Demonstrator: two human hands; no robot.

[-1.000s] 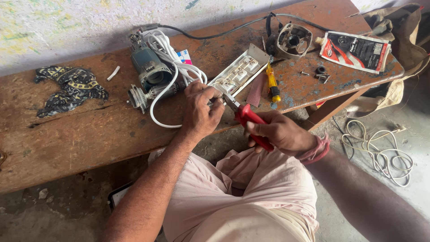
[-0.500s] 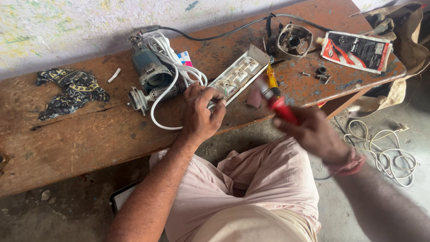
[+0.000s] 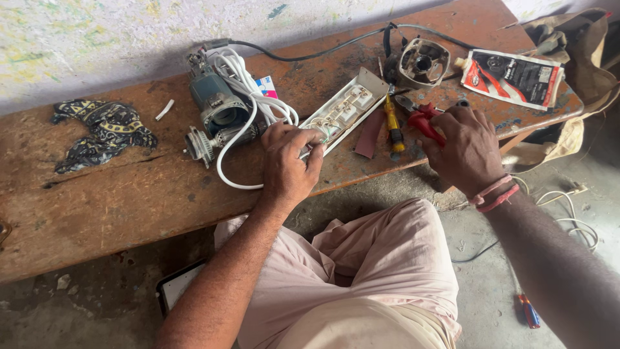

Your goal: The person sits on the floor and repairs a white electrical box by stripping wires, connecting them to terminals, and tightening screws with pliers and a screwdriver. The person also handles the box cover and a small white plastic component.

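1. Power strip [image 3: 341, 113] lies opened on the wooden counter [image 3: 116, 200], beside a white cable [image 3: 242, 139].
2. Left hand [image 3: 289, 161] fingers pinch its near end.
3. Right hand [image 3: 466, 150] fingers grip red-handled pliers [image 3: 425, 121].

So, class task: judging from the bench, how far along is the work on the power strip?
Done: the white power strip lies opened, sockets exposed. In hand: the left hand pinches wires at its end, and the right hand has the red pliers at the bench. Left: the strip is unclosed; the yellow screwdriver lies unused.
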